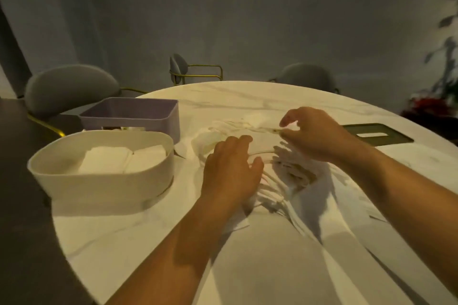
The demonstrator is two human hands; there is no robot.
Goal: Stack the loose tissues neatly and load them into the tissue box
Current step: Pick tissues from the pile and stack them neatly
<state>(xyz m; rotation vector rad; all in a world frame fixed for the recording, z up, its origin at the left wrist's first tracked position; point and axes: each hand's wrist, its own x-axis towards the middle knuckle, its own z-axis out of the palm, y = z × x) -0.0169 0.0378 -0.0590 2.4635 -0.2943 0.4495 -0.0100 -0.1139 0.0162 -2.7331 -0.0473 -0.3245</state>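
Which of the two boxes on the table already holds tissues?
The white oval plastic box nearer the camera: folded white tissues lie inside. The purple rectangular box behind it shows none.

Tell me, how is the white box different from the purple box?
The white box has rounded corners; the purple box is squarer. The white box sits nearer the camera, the purple box right behind it. Folded tissues lie in the white box; none show in the purple box, though its floor is hidden. Both are open-topped and stand upright on the table.
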